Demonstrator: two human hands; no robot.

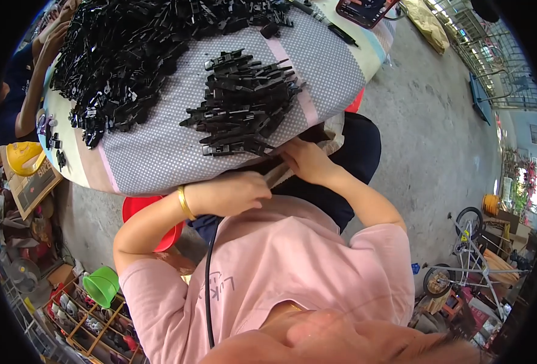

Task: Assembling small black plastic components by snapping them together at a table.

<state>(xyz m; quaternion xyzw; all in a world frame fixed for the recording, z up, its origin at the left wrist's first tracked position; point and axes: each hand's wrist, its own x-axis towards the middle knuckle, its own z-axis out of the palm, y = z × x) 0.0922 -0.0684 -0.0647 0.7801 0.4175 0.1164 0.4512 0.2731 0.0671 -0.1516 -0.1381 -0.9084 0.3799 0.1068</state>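
At the table's near edge, my left hand [242, 193] is closed above my lap, its fingers curled; anything in them is hidden. A yellow bangle [186, 203] is on that wrist. My right hand [306, 161] bends down just beyond the cloth edge, fingers curled inward beside a pale bag-like piece [332, 136] on my lap; what they hold is not visible. Right in front of both hands lies a small heap of black plastic clip-like parts [247, 100] on the patterned tablecloth [177, 115]. A much larger pile of similar black parts [123, 60] spreads behind it to the left.
A phone [365, 12] stands at the far right of the table, near a black pen-like item [341, 35]. At the far left another person's arm [35, 91] reaches to the table. Red [138, 209] and green tubs [101, 286] stand below left; a bicycle [468, 267] lies right.
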